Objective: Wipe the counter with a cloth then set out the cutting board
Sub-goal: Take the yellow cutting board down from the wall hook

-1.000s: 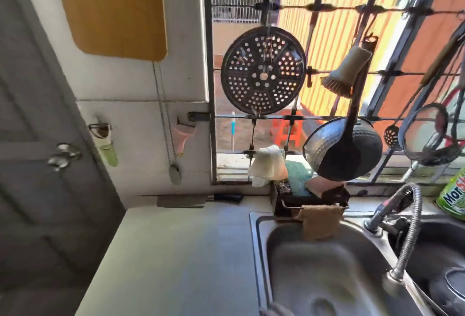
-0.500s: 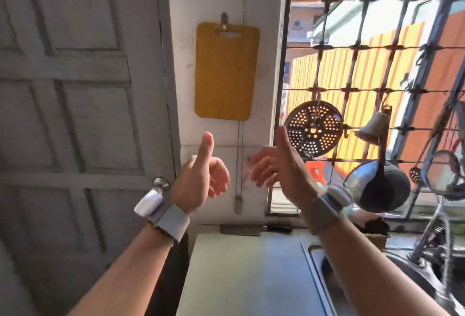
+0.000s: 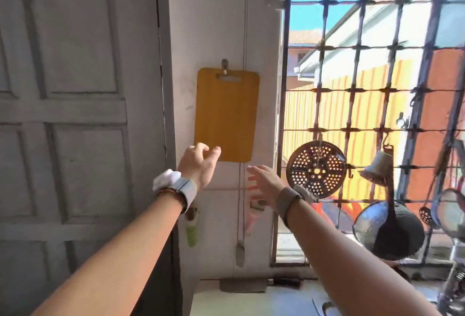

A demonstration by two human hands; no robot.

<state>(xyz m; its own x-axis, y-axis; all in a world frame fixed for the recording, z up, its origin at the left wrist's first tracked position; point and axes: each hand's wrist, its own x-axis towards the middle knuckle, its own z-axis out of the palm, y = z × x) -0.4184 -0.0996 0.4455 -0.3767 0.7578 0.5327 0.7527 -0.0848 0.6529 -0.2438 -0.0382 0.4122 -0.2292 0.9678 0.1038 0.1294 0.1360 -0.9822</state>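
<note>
A yellow cutting board (image 3: 226, 112) hangs by its handle slot from a hook on the white wall between the door and the window. My left hand (image 3: 198, 163) is raised at the board's lower left corner, fingers curled and apart, at or just short of the edge. Below the board's lower right corner, my right hand (image 3: 264, 185) reaches up with its fingers spread and nothing in it. A strip of the counter (image 3: 239, 300) shows at the bottom. No cloth is in view.
A grey panelled door (image 3: 80, 114) fills the left. The barred window (image 3: 372, 114) carries a perforated round plate (image 3: 315, 168), a brush (image 3: 377, 167) and a dark pan (image 3: 388, 227). A cleaver (image 3: 251, 284) lies at the counter's back. A peeler (image 3: 192, 230) hangs on the wall.
The view has tilted up from the counter and sink to the wall. Both hands came into view and rose from thumbs-up height toward the bottom of the cutting board.
</note>
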